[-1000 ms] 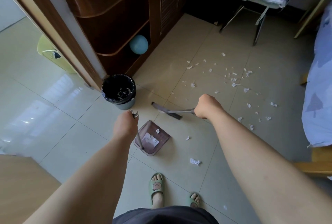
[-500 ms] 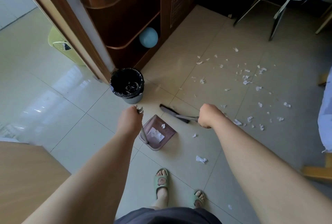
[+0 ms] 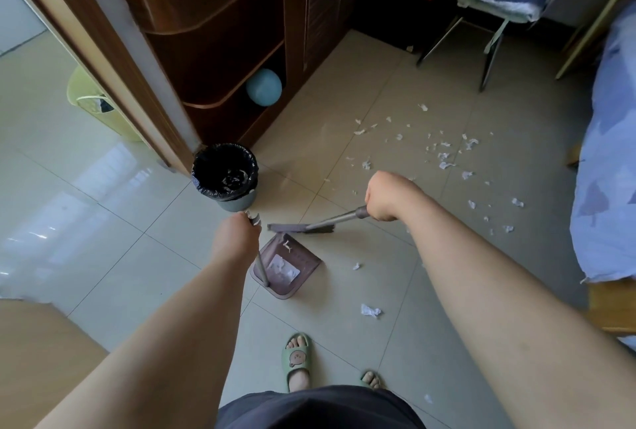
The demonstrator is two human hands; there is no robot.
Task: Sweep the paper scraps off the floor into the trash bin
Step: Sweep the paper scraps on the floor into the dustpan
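My left hand (image 3: 236, 239) grips the upright handle of a mauve dustpan (image 3: 287, 265) that rests on the tiled floor with white scraps inside. My right hand (image 3: 385, 196) holds the metal handle of a broom, whose dark head (image 3: 299, 229) lies at the dustpan's far lip. Several white paper scraps (image 3: 444, 156) are scattered on the tiles to the right, and a larger crumpled one (image 3: 371, 311) lies near my feet. The trash bin (image 3: 225, 175), lined with a black bag, stands just beyond my left hand.
A dark wooden shelf unit (image 3: 220, 32) with a blue ball (image 3: 264, 87) stands behind the bin. A chair (image 3: 495, 5) piled with clothes is at the back, a bed (image 3: 605, 167) along the right. My feet in green slippers (image 3: 296, 359) are below the dustpan.
The broom head has swung left and nearer, from beyond the dustpan to its far lip. My right hand has risen a little. The dustpan has stayed put.
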